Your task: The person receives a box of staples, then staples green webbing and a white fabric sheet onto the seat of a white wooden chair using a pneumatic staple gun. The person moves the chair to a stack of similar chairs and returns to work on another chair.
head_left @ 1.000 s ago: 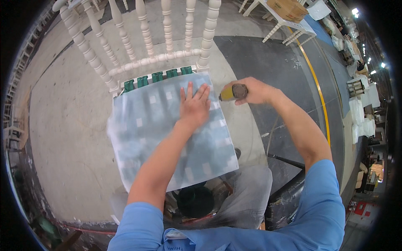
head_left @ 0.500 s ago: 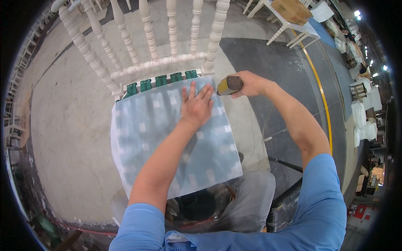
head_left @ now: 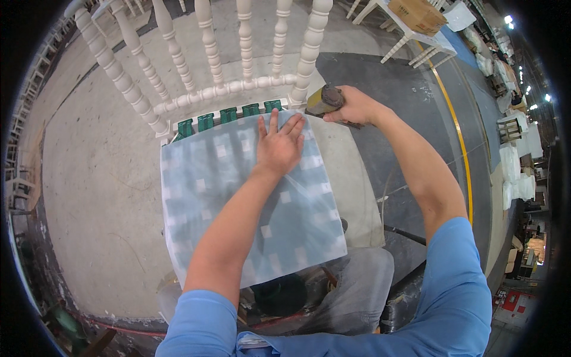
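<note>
A thin, translucent whitish sheet (head_left: 238, 217) lies over the seat of a white chair, and woven straps show through it. Green webbing ends (head_left: 228, 115) stick out past the sheet's far edge, in front of the chair's turned-spindle back (head_left: 245, 53). My left hand (head_left: 278, 149) presses flat on the sheet near its far right corner, fingers spread. In my right hand (head_left: 360, 106) is a yellow and dark staple gun (head_left: 324, 100), gripped by its handle. Its nose is at the seat's far right corner, close to the back post; the exact contact point is hidden.
A thin hose (head_left: 383, 205) hangs below my right forearm. My grey-trousered leg (head_left: 363, 285) is at the near right of the seat. At the far right, a cardboard box (head_left: 418, 16) rests on a white piece of furniture. A yellow line (head_left: 455, 125) crosses the floor.
The staple gun has moved slightly away from me along the sheet's right edge, toward the back post, and has tilted. My left hand stays nearly in place.
</note>
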Motion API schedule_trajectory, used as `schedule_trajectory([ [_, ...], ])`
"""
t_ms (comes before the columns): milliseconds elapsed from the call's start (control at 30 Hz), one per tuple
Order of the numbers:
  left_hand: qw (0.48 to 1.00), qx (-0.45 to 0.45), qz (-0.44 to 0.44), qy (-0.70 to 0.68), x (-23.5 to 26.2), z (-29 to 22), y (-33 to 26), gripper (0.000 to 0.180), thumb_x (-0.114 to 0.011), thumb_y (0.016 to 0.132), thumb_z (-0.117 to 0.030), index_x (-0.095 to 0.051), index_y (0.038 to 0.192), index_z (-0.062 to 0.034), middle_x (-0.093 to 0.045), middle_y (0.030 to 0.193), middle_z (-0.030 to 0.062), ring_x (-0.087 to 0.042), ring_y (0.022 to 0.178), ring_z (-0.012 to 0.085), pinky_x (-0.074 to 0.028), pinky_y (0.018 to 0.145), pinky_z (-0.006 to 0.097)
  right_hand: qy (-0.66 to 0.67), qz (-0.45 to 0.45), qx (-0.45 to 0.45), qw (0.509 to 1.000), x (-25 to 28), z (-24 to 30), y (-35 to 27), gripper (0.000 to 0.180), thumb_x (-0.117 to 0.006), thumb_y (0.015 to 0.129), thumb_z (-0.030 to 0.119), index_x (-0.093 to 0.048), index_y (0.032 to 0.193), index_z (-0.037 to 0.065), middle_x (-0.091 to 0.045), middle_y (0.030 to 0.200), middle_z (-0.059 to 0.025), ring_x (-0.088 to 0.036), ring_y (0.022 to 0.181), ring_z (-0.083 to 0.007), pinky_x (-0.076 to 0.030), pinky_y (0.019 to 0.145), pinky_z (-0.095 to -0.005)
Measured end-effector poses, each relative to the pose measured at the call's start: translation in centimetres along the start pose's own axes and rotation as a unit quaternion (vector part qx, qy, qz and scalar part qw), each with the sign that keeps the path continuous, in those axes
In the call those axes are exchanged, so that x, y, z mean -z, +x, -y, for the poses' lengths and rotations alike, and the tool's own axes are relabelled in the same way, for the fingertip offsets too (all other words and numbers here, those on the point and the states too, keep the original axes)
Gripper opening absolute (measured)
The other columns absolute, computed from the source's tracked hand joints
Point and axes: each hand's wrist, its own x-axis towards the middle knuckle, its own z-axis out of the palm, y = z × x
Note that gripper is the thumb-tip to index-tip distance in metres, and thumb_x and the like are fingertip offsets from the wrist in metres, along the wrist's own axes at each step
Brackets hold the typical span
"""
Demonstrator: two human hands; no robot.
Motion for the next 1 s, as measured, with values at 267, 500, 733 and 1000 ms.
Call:
schedule_trajectory([
  [267, 1.0, 0.002, 0.013, 0.009, 0.1, -0.3, 0.3, 0.05, -0.047, 0.109, -0.037, -0.051, 0.158, -0.0244, -0.043, 0.167, -0.0051, -0.029, 0.157, 0.0442, -0.015, 0.127, 0.069, -0.047, -0.031, 0.076, 0.996, -0.2, -1.2, 0.7, 0.045, -0.088, 0.08, 0.01, -0.069, 0.12, 0.001, -0.076, 0.101, -0.0064, -0.065, 0.085, -0.017, -0.055, 0.08, -0.034],
  [500, 0.999, 0.008, 0.03, 0.008, 0.5, -0.5, 0.2, 0.051, -0.045, 0.109, -0.035, -0.049, 0.158, -0.0236, -0.041, 0.168, -0.0057, -0.027, 0.158, 0.0426, -0.011, 0.128, 0.068, -0.055, -0.021, 0.084, 0.995, -0.6, -1.0, 1.3, 0.048, -0.088, 0.079, 0.007, -0.07, 0.123, 0.001, -0.078, 0.111, -0.0105, -0.069, 0.102, -0.023, -0.054, 0.095, -0.0366],
  [733, 0.993, 0.01, -0.01, -0.118, 2.5, 0.8, -0.6, 0.051, -0.051, 0.107, -0.025, -0.05, 0.158, -0.0221, -0.044, 0.167, 0.0017, -0.028, 0.159, 0.0421, -0.012, 0.129, 0.065, -0.022, -0.013, -0.064, 0.998, 0.6, 2.7, -3.0, 0.038, -0.087, 0.084, 0.017, -0.069, 0.115, 0.001, -0.075, 0.09, -0.0083, -0.069, 0.069, -0.0175, -0.057, 0.071, -0.0345],
  [1000, 0.937, 0.295, -0.176, -0.059, 14.1, 9.4, -21.2, 0.066, -0.072, 0.095, -0.028, -0.053, 0.15, 0.0027, -0.053, 0.155, 0.0262, -0.049, 0.144, 0.0437, -0.037, 0.121, 0.051, 0.182, -0.134, -0.098, 0.969, -2.4, 6.6, -25.2, 0.038, -0.086, 0.088, 0.014, -0.067, 0.119, 0.0, -0.069, 0.087, -0.0027, -0.062, 0.06, -0.0105, -0.051, 0.058, -0.0285],
])
